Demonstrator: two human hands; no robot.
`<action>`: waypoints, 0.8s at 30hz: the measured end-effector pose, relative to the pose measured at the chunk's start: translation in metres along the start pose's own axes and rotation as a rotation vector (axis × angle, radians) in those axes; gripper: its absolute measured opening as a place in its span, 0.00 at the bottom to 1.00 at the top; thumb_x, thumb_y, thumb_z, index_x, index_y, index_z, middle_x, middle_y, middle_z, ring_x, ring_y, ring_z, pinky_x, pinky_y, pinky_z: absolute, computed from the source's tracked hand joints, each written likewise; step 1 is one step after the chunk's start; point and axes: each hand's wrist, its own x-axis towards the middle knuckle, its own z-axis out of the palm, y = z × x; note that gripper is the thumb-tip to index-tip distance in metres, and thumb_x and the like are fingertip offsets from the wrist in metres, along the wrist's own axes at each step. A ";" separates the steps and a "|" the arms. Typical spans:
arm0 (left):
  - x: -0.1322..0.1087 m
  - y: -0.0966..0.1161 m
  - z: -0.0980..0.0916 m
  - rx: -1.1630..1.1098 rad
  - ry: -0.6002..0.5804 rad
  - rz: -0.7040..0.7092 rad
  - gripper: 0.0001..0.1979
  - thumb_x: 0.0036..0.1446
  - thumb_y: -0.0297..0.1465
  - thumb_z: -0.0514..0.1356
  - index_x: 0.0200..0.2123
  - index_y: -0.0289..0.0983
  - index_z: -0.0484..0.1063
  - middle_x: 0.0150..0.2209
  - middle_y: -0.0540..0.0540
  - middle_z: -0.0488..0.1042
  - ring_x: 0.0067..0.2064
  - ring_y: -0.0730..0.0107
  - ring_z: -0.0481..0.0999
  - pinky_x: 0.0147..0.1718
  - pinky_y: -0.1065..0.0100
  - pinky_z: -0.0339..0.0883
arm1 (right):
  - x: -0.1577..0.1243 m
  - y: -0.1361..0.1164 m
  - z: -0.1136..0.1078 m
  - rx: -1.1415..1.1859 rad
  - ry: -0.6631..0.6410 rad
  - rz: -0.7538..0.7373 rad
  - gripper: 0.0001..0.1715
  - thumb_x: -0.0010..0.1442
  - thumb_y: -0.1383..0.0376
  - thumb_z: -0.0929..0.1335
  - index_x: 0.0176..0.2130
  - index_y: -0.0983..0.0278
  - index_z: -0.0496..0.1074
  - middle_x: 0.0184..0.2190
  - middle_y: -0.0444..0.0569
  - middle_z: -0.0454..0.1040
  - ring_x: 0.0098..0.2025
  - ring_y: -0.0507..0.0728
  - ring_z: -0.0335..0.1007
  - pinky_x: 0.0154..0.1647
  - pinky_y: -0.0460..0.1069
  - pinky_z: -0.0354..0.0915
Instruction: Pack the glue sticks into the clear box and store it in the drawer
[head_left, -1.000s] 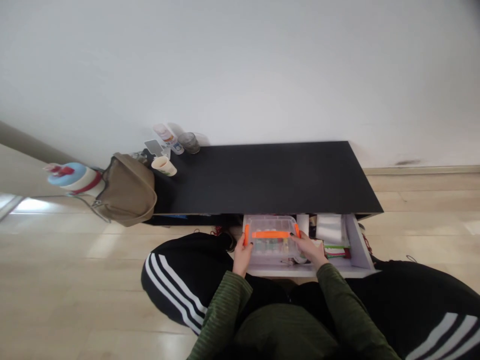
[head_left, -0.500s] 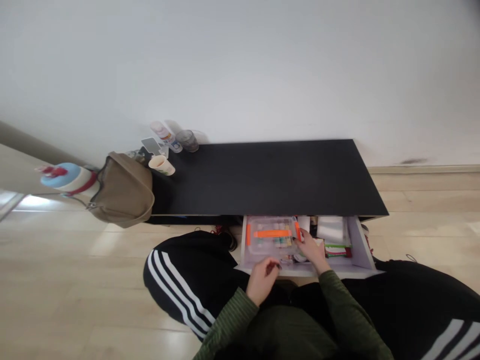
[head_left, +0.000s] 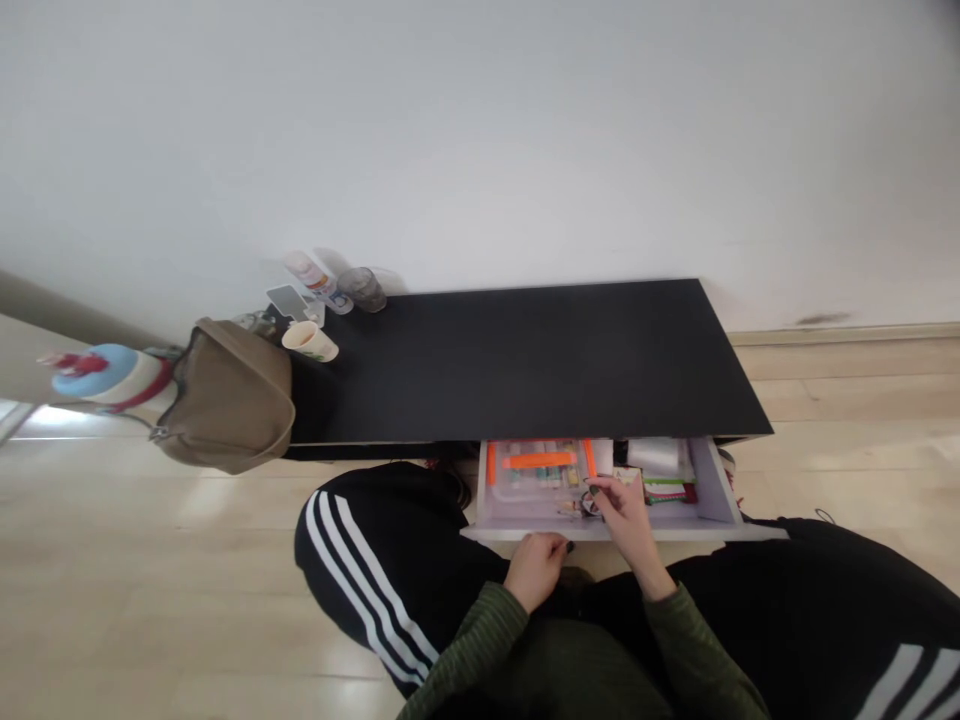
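Observation:
A white drawer stands pulled out below a black cabinet top, right in front of me. Inside it lies a clear plastic box with orange latches, holding small coloured items. My left hand is curled at the drawer's front edge, away from the box. My right hand reaches into the drawer, its fingertips next to a small item with a dark loop by the box's front corner. What that item is, I cannot tell. A white roll and green-and-red packets lie to the right.
The black cabinet top runs along the white wall. Beyond its left end are a tan bag, a cream cup, a grey glass and a striped bottle. My black track-trousered knees flank the drawer.
My left hand has left the box and moved to the drawer's front edge. My right hand has slid off the box's orange latch toward the front of the drawer.

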 end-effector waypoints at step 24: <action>0.105 0.022 -0.034 -0.138 0.361 0.093 0.15 0.60 0.25 0.51 0.48 0.37 0.73 0.48 0.39 0.77 0.51 0.60 0.75 0.53 0.62 0.64 | 0.046 0.022 0.004 -0.054 0.019 -0.098 0.23 0.57 0.58 0.66 0.52 0.61 0.71 0.57 0.55 0.71 0.60 0.61 0.65 0.59 0.58 0.64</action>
